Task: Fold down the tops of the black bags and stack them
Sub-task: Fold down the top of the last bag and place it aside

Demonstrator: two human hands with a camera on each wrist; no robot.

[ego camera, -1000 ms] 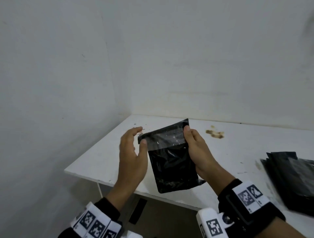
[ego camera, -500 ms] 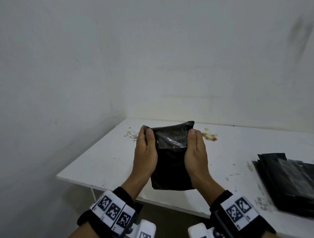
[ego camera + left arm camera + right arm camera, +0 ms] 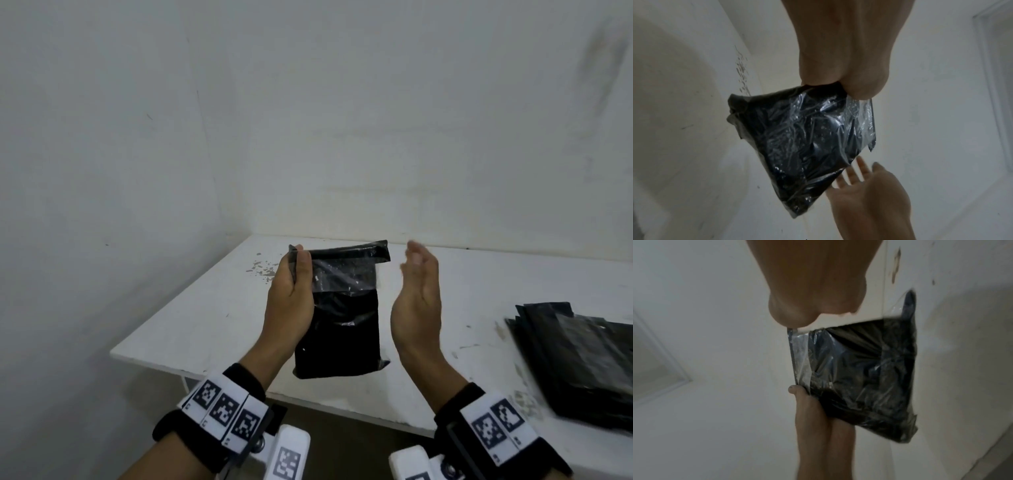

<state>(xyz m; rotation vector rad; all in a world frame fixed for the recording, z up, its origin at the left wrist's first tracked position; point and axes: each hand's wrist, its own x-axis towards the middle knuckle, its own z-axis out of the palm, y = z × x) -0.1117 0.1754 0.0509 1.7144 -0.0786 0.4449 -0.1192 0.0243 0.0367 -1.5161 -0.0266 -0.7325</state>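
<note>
Holding the black bag (image 3: 337, 308) alone now, the left hand (image 3: 291, 301) is pinching its upper left edge, thumb on the near face and fingers behind, where half a second ago both hands were gripping the bag's sides. The right hand (image 3: 416, 301) is sitting just right of the bag, apart from it, its grip spread with fingers straight and blurred. The bag is hanging upright in the air above the near edge of the white counter (image 3: 205, 325), between the two hands. Its top is lying folded over as a dark band along the upper edge, with a glossy clear strip below it and crinkled black plastic filling the lower part. Resting on the counter well to the right is the stack of black bags (image 3: 579, 359), lying flat and slightly fanned.
</note>
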